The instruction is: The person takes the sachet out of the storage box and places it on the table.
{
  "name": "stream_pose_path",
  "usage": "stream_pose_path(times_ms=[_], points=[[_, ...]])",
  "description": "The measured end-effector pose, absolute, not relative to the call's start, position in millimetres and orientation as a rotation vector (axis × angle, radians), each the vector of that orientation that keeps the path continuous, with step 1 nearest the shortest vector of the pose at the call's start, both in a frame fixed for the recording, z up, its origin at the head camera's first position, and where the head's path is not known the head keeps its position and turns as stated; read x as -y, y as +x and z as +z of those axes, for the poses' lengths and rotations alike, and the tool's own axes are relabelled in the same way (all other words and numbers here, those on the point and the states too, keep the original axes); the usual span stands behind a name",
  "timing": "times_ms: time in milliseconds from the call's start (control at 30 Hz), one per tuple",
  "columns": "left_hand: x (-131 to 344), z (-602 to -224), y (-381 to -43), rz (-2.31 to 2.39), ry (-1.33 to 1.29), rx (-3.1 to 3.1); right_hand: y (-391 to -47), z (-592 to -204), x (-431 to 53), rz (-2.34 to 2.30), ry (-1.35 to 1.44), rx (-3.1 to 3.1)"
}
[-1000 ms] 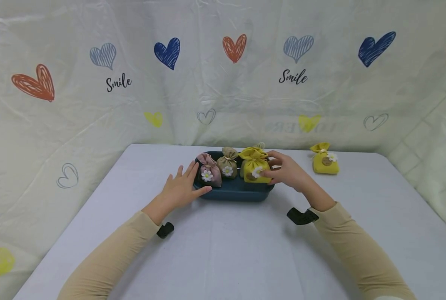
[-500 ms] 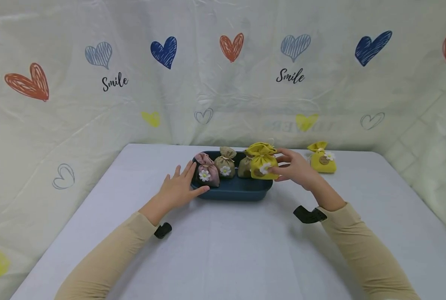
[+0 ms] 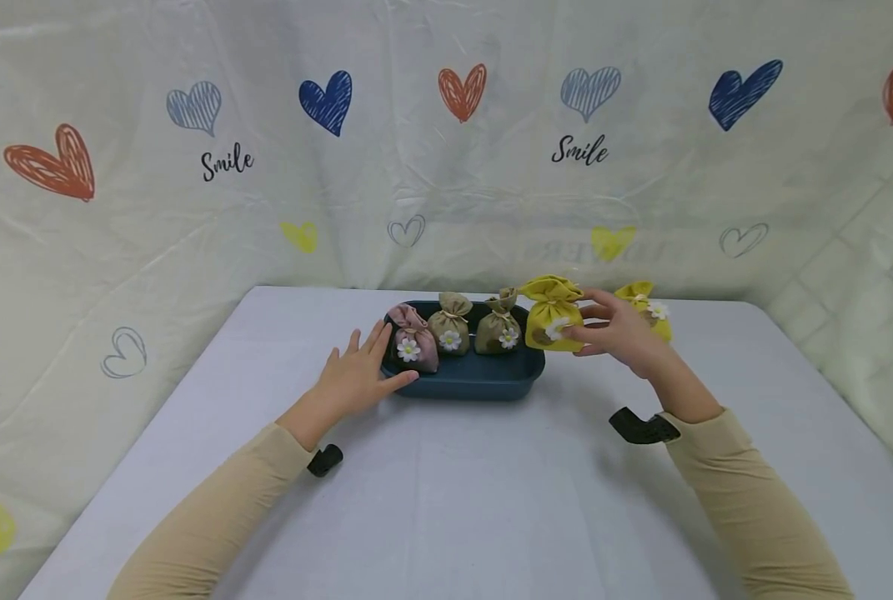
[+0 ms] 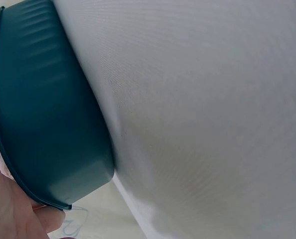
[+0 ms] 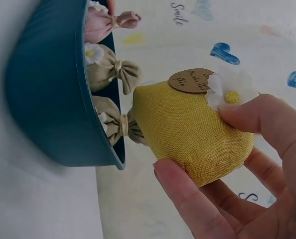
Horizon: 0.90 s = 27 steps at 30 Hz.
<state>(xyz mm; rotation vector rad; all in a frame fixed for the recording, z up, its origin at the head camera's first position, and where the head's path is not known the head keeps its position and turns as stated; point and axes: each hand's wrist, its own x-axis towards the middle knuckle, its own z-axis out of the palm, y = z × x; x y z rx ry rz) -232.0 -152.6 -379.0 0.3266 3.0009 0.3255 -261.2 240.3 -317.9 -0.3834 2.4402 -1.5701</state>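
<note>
My right hand (image 3: 626,335) pinches a yellow drawstring sachet (image 3: 551,315) with a white flower and a brown tag, held up just past the right end of a dark teal tray (image 3: 484,389). In the right wrist view, thumb and fingers press the sides of the yellow sachet (image 5: 195,127). My left hand (image 3: 352,383) rests against the tray's left end, fingers spread and thumb along its front rim. Inside the tray stand a pink sachet (image 3: 420,354) at the left and two beige sachets, one in the middle (image 3: 450,323) and another beige sachet (image 3: 497,327) to the right.
Another yellow sachet (image 3: 658,321) stands on the white table (image 3: 476,500) behind my right hand, partly hidden by it. A pale curtain (image 3: 386,183) printed with hearts hangs behind the table's far edge.
My right hand has carried the yellow sachet up and rightward out of the tray, uncovering the right beige sachet. My left hand has stayed at the tray's left end.
</note>
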Motion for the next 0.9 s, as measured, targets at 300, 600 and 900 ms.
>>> stream_pose_path(times_ms=[300,600,900], points=[[153,-378,-234,0.310,0.332,-3.011,-260,-314,-256,-1.533,-0.358,-2.527],[152,-378,-234,0.311,0.331,-3.004,-260,-317,-272,-1.526,-0.308,-2.556],[152,-379,-233,0.322,0.327,-2.995,-258,-320,-287,-1.589,-0.315,-2.536]])
